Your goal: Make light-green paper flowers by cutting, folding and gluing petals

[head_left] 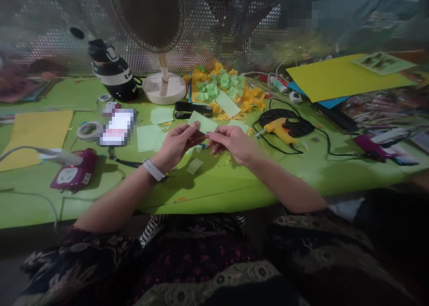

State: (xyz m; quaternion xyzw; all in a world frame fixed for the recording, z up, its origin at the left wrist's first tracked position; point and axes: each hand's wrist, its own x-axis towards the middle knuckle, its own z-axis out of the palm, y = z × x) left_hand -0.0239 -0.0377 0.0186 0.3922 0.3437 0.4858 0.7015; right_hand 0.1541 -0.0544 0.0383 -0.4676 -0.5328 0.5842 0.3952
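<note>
Both my hands meet over the middle of the green table [214, 180]. My left hand [177, 143], a watch on its wrist, pinches the near end of a pale green paper strip [203, 122]. My right hand [231, 141] is closed at the strip's right side, fingers curled against the same paper. The strip tilts up and away from me. More pale green paper squares [150, 135] lie just left of my hands, and a small scrap [195, 165] lies below them.
A yellow glue gun [279, 129] with a black cord lies to the right, a black stapler [192, 110] behind the hands. Folded yellow and green paper flowers [224, 89] are piled near a fan base [164, 87]. Tape roll [87, 130], magenta power strip [74, 172], yellow sheets [338, 75].
</note>
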